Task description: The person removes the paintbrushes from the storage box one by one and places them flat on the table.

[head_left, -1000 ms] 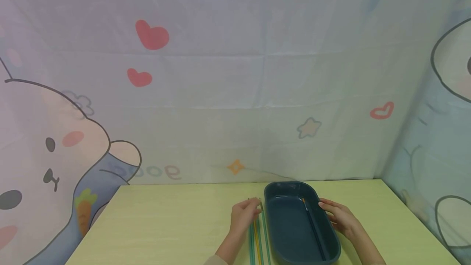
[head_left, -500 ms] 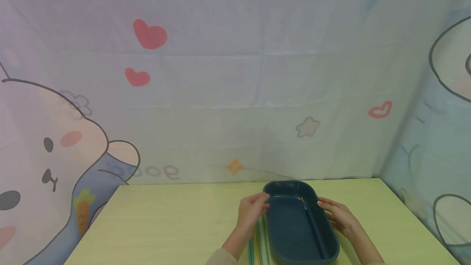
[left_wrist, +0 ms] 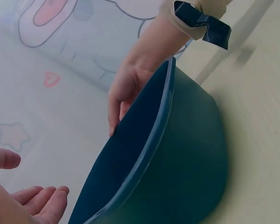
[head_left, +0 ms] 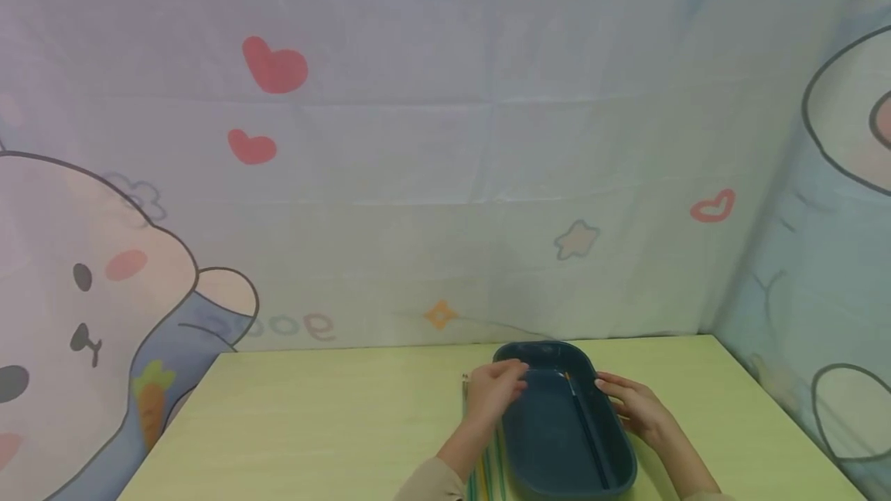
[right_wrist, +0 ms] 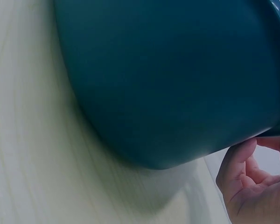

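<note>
A deep dark-teal plastic bin stands on the table, with a dark-handled paintbrush lying along its right side, orange tip away from me. My left hand hovers over the bin's far left rim. In the left wrist view the thumb and fingers are spread apart, nothing between them. My right hand holds the right rim, one fingertip on top and other fingers under it outside, as the right wrist view also shows. Several thin green and yellow sticks lie along the bin's left side, partly hidden by my left forearm.
The pale yellow-green table ends at a printed cloth backdrop at the back. A second cloth hangs along the right side. A dark strap is on the right wrist.
My left hand has moved right, from above the sticks to over the bin's left rim. The right hand stays at the rim. The whole head view has shifted slightly.
</note>
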Tool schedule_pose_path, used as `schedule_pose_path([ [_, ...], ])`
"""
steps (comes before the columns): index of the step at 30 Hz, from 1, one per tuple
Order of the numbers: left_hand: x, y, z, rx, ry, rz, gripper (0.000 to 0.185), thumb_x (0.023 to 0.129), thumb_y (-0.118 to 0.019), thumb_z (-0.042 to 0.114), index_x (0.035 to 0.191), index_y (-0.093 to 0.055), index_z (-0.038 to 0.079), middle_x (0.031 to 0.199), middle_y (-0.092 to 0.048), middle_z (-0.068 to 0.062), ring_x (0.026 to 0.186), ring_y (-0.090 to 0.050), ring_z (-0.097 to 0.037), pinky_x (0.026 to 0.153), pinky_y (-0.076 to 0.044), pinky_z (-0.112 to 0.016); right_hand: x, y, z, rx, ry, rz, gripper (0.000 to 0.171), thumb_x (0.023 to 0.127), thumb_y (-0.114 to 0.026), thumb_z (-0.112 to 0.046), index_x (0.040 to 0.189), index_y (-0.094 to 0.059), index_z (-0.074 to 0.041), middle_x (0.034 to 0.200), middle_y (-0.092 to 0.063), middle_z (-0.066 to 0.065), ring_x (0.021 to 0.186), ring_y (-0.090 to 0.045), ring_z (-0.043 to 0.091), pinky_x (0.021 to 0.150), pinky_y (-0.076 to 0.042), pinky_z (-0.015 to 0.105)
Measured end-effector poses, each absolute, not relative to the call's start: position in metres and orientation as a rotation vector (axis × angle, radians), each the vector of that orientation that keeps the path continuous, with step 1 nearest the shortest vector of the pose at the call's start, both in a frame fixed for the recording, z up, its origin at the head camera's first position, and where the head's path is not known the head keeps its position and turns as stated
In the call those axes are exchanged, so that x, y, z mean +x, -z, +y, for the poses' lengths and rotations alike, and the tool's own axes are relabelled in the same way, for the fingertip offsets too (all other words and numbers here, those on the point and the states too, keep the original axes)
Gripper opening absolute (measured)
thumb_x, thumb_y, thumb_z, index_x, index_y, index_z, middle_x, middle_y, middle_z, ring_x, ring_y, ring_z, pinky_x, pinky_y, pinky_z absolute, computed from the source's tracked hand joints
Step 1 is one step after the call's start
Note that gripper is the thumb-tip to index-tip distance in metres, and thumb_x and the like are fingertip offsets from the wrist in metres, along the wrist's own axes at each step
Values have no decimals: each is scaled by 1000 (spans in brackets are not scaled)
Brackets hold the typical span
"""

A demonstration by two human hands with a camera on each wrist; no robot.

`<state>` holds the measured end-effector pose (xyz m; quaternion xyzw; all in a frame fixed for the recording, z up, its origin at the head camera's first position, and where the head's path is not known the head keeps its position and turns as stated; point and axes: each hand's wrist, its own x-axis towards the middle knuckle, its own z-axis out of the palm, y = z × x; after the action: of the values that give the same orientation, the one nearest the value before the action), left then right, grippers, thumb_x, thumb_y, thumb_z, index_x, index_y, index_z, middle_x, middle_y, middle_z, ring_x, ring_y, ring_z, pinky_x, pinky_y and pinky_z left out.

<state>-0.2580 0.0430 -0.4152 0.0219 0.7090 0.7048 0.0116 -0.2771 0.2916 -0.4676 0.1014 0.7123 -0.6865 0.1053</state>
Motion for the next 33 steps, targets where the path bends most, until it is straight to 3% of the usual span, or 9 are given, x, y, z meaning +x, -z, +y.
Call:
schedule_pose_path([
  [9,-264,420,59,86,-2156,2171,42,88,-64,25,115,-64,-6,114,-68,-17,94,-69,-29,84,-59,-36,-278,467,291,294,2006,2112,66,93,-62,-31,143,-37,4,104,-68,-4,92,-67,12,75,-58,28],
  [26,-272,432,96,36,-2122,2236,29,83,-68,22,99,-72,-2,98,-72,-12,83,-71,-27,74,-60,-34,-277,466,292,292,1995,2132,63,94,-60,-30,142,-39,3,111,-67,1,95,-65,14,77,-58,30],
  [33,-275,436,110,-28,-2078,2271,28,81,-69,22,97,-73,-2,94,-73,-9,74,-70,-18,69,-60,-32,-277,468,292,298,2001,2134,62,93,-60,-30,142,-40,3,111,-67,2,95,-66,14,76,-58,30],
])
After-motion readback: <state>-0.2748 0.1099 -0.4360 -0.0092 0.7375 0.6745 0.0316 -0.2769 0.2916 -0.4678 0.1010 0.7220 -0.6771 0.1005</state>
